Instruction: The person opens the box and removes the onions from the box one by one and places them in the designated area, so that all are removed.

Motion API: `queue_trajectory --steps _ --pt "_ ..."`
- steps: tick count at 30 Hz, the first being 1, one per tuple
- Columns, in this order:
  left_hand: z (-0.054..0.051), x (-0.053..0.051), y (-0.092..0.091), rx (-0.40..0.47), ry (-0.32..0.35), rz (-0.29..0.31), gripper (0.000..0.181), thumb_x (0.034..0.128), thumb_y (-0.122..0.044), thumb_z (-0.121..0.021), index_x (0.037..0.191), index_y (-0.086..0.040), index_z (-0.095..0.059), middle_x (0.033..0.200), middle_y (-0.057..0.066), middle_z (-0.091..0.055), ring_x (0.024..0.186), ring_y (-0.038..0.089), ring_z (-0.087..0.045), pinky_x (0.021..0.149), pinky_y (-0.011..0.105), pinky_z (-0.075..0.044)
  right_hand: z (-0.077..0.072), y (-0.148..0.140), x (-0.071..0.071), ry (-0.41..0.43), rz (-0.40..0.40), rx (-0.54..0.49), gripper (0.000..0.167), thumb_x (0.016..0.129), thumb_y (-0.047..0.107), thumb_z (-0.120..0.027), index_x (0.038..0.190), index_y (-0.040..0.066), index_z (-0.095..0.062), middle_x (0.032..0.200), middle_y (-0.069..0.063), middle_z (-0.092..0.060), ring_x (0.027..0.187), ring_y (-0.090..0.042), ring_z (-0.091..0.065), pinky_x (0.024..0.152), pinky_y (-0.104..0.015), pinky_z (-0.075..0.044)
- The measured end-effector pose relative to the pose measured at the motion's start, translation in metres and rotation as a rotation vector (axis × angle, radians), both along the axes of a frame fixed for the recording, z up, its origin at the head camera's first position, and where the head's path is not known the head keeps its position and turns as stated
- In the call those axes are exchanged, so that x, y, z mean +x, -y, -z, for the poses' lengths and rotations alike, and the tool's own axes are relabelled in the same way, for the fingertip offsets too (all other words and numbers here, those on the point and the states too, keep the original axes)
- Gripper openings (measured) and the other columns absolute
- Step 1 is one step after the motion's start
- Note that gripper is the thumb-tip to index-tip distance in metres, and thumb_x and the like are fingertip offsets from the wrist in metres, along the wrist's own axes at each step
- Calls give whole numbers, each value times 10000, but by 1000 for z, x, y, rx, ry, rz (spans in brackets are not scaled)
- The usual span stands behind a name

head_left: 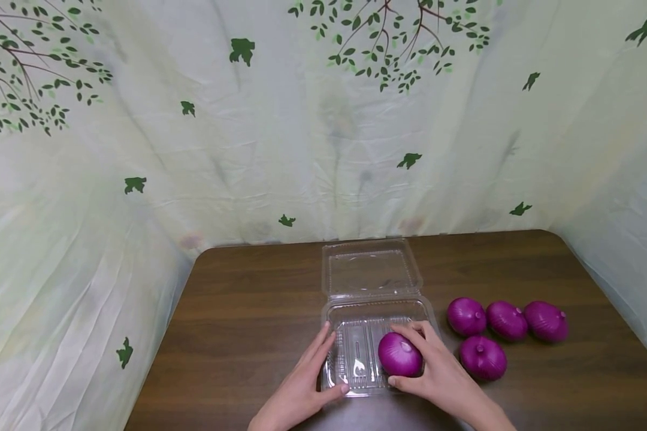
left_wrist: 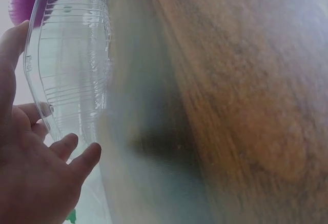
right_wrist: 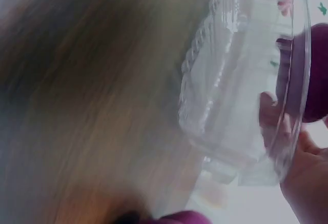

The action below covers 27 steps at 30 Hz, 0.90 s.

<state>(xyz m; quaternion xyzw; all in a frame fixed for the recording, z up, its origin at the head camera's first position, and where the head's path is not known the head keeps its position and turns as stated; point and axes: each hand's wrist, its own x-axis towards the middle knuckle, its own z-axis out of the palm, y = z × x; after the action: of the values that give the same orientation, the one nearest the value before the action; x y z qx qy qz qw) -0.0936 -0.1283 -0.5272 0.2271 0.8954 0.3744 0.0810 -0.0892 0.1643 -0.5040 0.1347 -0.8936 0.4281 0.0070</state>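
A clear plastic clamshell container [head_left: 350, 353] lies on the table with its lid folded back, away from me. Over the right part of its base, my right hand [head_left: 437, 374] grips a purple onion [head_left: 400, 354] between thumb and fingers. Through the clear wall in the right wrist view, fingertips show against the onion [right_wrist: 319, 75]. My left hand [head_left: 304, 383] rests at the container's left side, its fingers fairly straight along the edge and its thumb at the front rim. In the left wrist view, fingers of the left hand [left_wrist: 36, 162] touch the container rim.
Several more purple onions [head_left: 482, 358] sit close together to the right of the container, near my right forearm. The lid [head_left: 372, 269] reaches toward the back edge of the brown wooden table [head_left: 237, 323]. A leaf-printed curtain [head_left: 280, 149] hangs behind the table.
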Motion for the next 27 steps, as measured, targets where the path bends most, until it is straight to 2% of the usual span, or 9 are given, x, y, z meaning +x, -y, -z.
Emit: queue_trajectory --steps 7,12,16,21,27 --pt "1 0 0 -3 3 -4 925 862 -521 -705 1576 -168 -237 1650 -56 -58 1473 210 -162 1092 539 -306 2 -12 6 -91 40 30 771 645 436 -911 1323 422 -545 1193 143 -464 959 -76 -561 735 -319 -542" --pt "0 0 0 6 11 -3 922 864 -502 -712 1574 -150 -241 1651 -48 -59 1474 208 -160 1095 541 -301 3 -21 10 -78 106 5 780 634 416 -926 1315 438 -546 1205 156 -452 995 -87 -550 749 -336 -542" --pt "0 0 1 4 9 -4 925 863 -511 -709 1572 -144 -244 1650 -50 -59 1474 208 -164 1094 544 -303 2 -27 14 -52 137 -36 756 653 389 -923 1313 398 -554 1224 145 -449 1005 -112 -558 744 -331 -547" --pt "1 0 0 0 0 -4 920 863 -496 -716 1570 -138 -248 1650 -46 -63 1473 214 -171 1089 550 -310 -1 -37 20 -41 119 -78 748 688 303 -915 1327 371 -533 1247 140 -447 1028 -122 -556 750 -314 -551" --pt "1 0 1 5 1 -3 922 860 -480 -727 1566 -123 -255 1651 -40 -64 1472 215 -169 1090 551 -306 -5 -52 25 -167 91 -21 793 672 233 -926 1353 256 -521 1293 108 -472 1065 -70 -518 790 -275 -530"
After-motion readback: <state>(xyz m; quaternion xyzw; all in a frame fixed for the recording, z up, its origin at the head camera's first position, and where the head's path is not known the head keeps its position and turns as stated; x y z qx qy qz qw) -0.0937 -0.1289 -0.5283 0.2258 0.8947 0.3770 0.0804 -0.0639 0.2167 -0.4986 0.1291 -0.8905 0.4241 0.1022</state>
